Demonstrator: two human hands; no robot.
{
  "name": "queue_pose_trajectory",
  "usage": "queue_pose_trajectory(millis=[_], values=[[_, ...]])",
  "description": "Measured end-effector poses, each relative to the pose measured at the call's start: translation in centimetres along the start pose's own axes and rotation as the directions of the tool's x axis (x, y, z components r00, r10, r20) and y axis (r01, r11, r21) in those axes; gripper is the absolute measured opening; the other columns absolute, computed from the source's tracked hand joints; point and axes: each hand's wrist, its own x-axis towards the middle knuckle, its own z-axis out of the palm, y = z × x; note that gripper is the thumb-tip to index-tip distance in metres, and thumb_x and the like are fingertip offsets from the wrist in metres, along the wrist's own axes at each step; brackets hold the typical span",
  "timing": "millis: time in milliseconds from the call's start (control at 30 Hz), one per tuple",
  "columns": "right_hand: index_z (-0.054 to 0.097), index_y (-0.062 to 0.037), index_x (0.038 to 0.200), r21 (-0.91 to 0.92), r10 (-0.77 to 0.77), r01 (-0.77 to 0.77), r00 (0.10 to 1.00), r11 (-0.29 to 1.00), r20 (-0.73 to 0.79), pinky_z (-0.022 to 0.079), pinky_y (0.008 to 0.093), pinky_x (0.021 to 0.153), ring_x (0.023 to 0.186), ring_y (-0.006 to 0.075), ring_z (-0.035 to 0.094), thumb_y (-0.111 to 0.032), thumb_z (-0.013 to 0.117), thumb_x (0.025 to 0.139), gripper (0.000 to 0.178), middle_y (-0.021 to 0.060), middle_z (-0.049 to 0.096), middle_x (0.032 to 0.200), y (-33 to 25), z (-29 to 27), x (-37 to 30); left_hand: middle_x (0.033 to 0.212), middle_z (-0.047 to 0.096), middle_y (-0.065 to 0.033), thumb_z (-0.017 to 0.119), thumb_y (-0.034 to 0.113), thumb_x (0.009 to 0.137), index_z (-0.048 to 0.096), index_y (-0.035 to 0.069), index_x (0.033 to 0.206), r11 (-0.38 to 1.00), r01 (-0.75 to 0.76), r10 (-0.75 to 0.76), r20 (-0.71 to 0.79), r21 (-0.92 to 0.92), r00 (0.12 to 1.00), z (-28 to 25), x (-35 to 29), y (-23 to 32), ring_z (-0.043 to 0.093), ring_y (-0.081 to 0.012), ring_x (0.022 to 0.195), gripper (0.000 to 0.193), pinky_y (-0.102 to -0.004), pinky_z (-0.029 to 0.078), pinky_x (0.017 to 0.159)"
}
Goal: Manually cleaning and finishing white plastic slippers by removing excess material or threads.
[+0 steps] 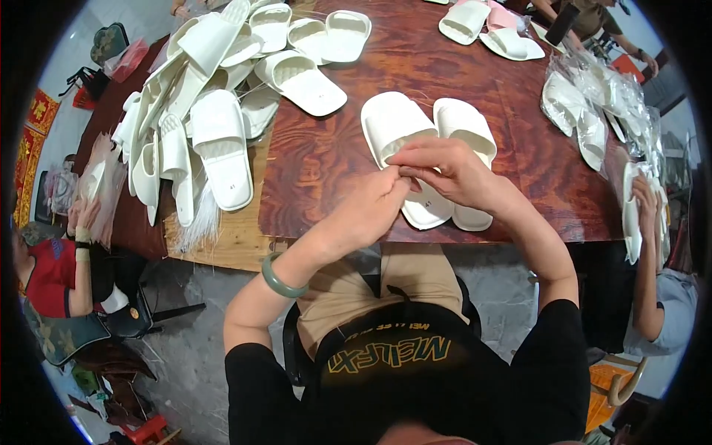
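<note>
In front of me on the reddish-brown table lies a pair of white slippers, the left slipper [391, 117] and the right slipper [469, 122] side by side, soles down. My left hand [371, 206] and my right hand [454, 172] meet above them, covering their middles. The right fingers are pinched together against the left fingertips. My left hand is closed, its fingertips partly hidden behind the right ones. Whatever is between the fingers is too small or hidden to make out. A green bangle [282, 276] circles my left wrist.
A heap of white slippers [222, 141] fills the left of the table, beside a bundle of thin clear strands [202, 216]. Bagged slippers [582, 111] lie at right. People work on both sides, one hand [647, 199] with a slipper. More slippers [463, 21] lie far off.
</note>
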Motion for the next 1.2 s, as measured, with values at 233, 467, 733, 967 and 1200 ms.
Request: queue_pose_trajectory(millis=[233,467,733,967,1200], values=[[0.063,-0.0028,0.088,-0.161,0.064,-0.098,0.977,0.982,-0.206,0.047,0.0335,0.060,0.070,0.0279,0.060,-0.003,0.065,0.077,0.011,0.0120,0.061,0.078,0.0,0.0,-2.4,0.063,0.032,0.0059,0.035,0.016,0.095,0.050,0.001,0.099,0.883,0.198,-0.132,0.179,-0.425,0.975,2.6,1.0,-1.2,0.031,-0.0049,0.054,0.022,-0.0206,0.029,0.050],[0.064,-0.0020,0.084,-0.342,0.056,-0.117,0.982,0.932,-0.183,0.047,0.0356,0.062,0.072,0.0284,0.060,-0.013,0.065,0.079,0.012,0.0122,0.062,0.081,3.5,-2.1,-1.7,0.062,0.053,-0.0104,0.044,0.017,0.094,0.055,-0.001,0.085,0.943,-0.097,0.172,-0.215,0.319,0.961,2.1,-0.2,-1.4,0.054,-0.0172,0.057,0.023,-0.0310,0.042,0.054],[0.065,-0.0050,0.091,-0.566,-0.097,-0.049,0.969,0.823,-0.226,0.048,0.0405,0.069,0.080,0.0298,0.061,-0.024,0.052,0.088,0.023,0.0132,0.064,0.081,9.4,-2.1,2.2,0.058,0.055,-0.0116,0.057,0.018,0.085,0.056,0.004,0.064,0.718,-0.082,0.404,-0.319,0.691,0.857,3.5,0.4,-0.5,0.056,-0.0266,0.052,0.026,-0.0353,0.041,0.048],[0.054,-0.0015,0.073,-0.662,0.154,-0.262,0.964,0.703,-0.218,0.045,0.0437,0.052,0.054,0.0357,0.057,-0.022,0.050,0.091,0.027,0.0169,0.056,0.056,5.5,0.3,1.0,0.053,0.054,-0.0098,0.061,0.014,0.080,0.057,0.006,0.061,0.542,-0.017,0.499,-0.306,0.840,0.811,3.2,1.3,-1.6,0.056,-0.0257,0.048,0.021,-0.0338,0.041,0.042],[0.063,0.0008,0.075,-0.763,0.020,-0.033,0.999,0.645,-0.026,0.049,0.0412,0.064,0.073,0.0314,0.063,-0.008,0.057,0.075,0.011,0.0172,0.063,0.070,3.1,-1.3,1.7,0.054,0.056,-0.0096,0.062,0.014,0.078,0.056,0.006,0.061,0.499,-0.006,0.551,-0.312,0.866,0.774,1.9,0.7,-3.0,0.056,-0.0259,0.046,0.020,-0.0357,0.043,0.042]])
